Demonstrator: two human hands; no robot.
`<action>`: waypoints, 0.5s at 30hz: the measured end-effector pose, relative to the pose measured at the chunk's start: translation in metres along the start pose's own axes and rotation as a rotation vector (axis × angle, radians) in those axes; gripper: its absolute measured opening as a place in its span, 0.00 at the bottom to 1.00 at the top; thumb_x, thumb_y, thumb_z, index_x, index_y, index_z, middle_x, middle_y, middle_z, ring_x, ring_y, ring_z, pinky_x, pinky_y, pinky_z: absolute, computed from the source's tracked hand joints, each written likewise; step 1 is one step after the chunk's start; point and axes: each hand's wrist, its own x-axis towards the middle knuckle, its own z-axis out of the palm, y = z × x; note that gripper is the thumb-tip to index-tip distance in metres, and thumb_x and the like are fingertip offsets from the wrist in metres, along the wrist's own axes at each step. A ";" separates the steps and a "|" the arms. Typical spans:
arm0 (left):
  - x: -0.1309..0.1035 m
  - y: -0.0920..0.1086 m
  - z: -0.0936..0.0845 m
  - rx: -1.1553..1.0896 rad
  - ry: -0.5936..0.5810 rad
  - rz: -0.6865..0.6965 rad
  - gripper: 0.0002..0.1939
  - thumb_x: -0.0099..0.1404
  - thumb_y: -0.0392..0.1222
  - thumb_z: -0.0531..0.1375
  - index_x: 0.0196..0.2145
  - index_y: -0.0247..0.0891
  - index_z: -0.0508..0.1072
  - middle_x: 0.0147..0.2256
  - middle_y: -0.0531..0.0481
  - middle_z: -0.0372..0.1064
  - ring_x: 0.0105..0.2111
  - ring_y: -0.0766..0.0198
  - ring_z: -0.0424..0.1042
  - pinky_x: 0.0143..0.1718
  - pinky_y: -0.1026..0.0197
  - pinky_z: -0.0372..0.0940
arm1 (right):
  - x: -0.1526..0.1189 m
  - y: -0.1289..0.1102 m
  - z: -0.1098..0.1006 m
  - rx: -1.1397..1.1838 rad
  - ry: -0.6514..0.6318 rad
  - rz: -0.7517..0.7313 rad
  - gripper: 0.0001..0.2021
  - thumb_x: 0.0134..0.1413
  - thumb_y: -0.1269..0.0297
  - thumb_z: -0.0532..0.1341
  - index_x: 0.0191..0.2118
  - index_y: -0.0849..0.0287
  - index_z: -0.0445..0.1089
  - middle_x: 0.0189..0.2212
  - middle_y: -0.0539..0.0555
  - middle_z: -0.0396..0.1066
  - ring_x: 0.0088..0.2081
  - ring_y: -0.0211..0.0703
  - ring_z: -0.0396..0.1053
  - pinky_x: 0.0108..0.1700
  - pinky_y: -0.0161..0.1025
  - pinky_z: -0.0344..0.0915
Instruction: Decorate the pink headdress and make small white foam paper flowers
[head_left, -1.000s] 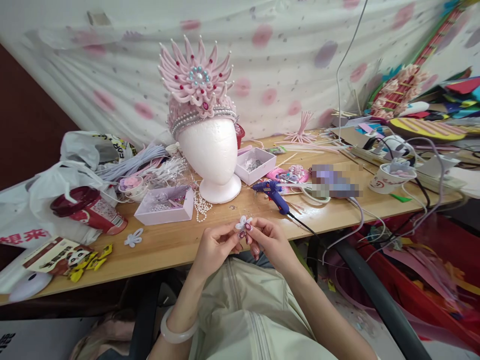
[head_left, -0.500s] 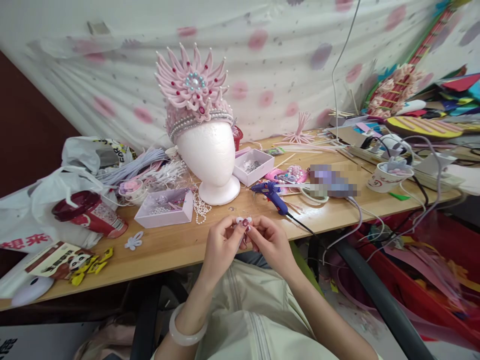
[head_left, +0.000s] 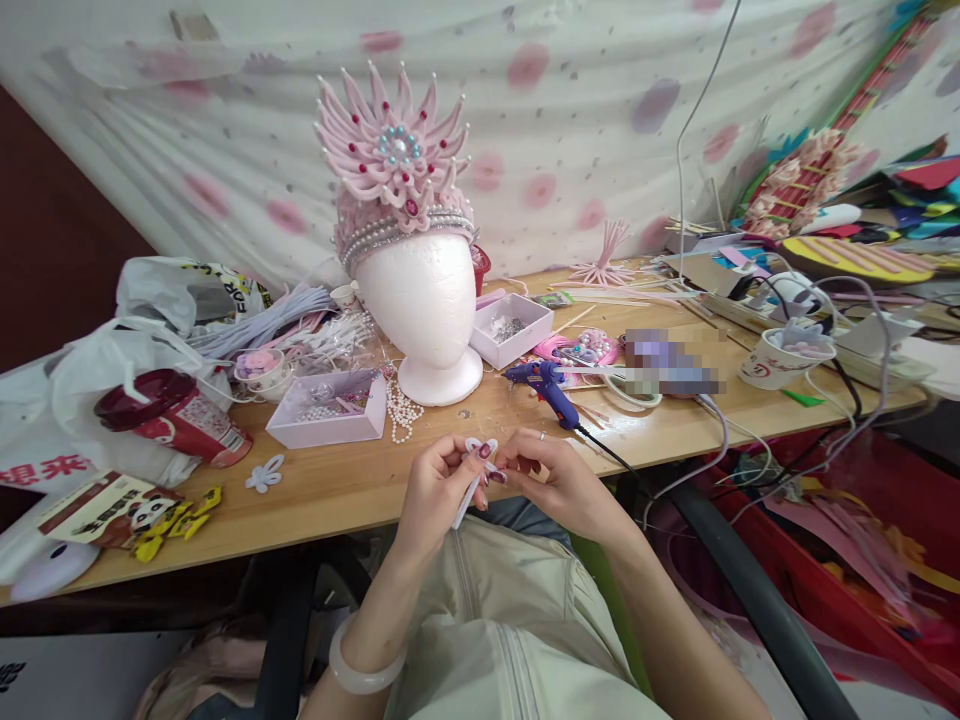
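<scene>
Low in front of the table edge, my left hand [head_left: 442, 490] pinches a white looped pipe-cleaner piece [head_left: 471, 480], its loops above the fingers and a straight end hanging below. My right hand [head_left: 551, 480] is beside it, fingers bent and fingertips close together at the piece's right side; whether they grip it is unclear. A similar white looped piece [head_left: 265, 474] lies on the table to the left. Behind my hands, a blue glue gun [head_left: 546, 385] rests on the table. A white foam head [head_left: 420, 300] wears a pink crown [head_left: 397, 160] with pearls and red beads.
On the wooden table [head_left: 330, 500] stand two small bead boxes [head_left: 330, 430], a red cup [head_left: 176, 420], a paper cup of flower pieces [head_left: 784, 358] and snack wrappers [head_left: 187, 515]. Cables run along the right. A red bin [head_left: 847, 520] sits below right.
My hands have moved slightly apart, my right hand to the right. The white piece's loops and hanging end now show. The camera view has shifted a little.
</scene>
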 end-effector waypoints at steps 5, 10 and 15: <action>-0.005 -0.004 0.004 -0.118 -0.022 -0.052 0.18 0.52 0.50 0.70 0.27 0.35 0.68 0.21 0.57 0.69 0.16 0.73 0.66 0.20 0.69 0.64 | -0.003 0.004 0.002 0.074 0.083 0.050 0.07 0.64 0.64 0.56 0.33 0.58 0.63 0.26 0.48 0.64 0.28 0.36 0.60 0.29 0.34 0.56; -0.008 -0.005 0.008 -0.156 -0.012 -0.064 0.19 0.49 0.51 0.71 0.27 0.35 0.69 0.22 0.55 0.70 0.18 0.71 0.68 0.22 0.67 0.67 | -0.002 0.013 0.014 0.412 0.138 0.132 0.11 0.64 0.56 0.57 0.35 0.57 0.60 0.25 0.47 0.62 0.25 0.35 0.59 0.25 0.33 0.57; -0.008 -0.006 0.010 -0.090 0.040 -0.050 0.19 0.47 0.51 0.72 0.26 0.35 0.72 0.22 0.53 0.71 0.22 0.67 0.70 0.23 0.65 0.70 | 0.001 0.009 0.014 0.365 0.166 0.107 0.11 0.64 0.56 0.58 0.35 0.57 0.62 0.26 0.47 0.61 0.26 0.34 0.58 0.27 0.33 0.57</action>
